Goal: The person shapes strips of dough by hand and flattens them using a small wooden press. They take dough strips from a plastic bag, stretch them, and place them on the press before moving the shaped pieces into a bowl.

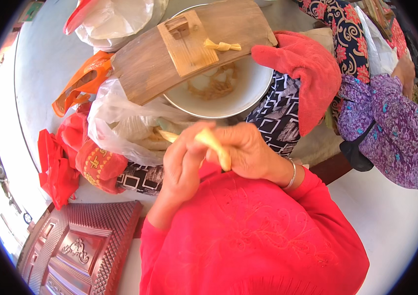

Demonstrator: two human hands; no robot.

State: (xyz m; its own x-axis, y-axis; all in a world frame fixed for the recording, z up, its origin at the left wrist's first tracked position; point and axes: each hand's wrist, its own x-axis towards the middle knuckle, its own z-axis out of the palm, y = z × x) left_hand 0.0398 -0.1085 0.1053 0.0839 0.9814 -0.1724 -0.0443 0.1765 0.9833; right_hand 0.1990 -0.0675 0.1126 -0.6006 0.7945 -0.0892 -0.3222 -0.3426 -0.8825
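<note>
In front of my chest, both hands are closed on a soft pale yellow strip point(215, 147). My left hand point(183, 160) pinches it, and a pale end juts out past its fingers on the left. My right hand point(248, 150), with a bracelet at the wrist, grips the strip from the other side. Some of the strip is hidden by the fingers. Beyond them, a similar yellow knotted piece point(222, 45) lies on a wooden board point(145, 69). The board spans a white metal basin point(245, 96), which holds several yellow pieces.
Left of the basin is a clear plastic bag point(108, 110) with pale contents. Orange point(88, 76) and red bags point(54, 169) lie further left. A red towel point(312, 73) drapes at the right. A person in purple patterned clothing point(395, 132) sits nearby. A dark red carved panel point(86, 246) stands lower left.
</note>
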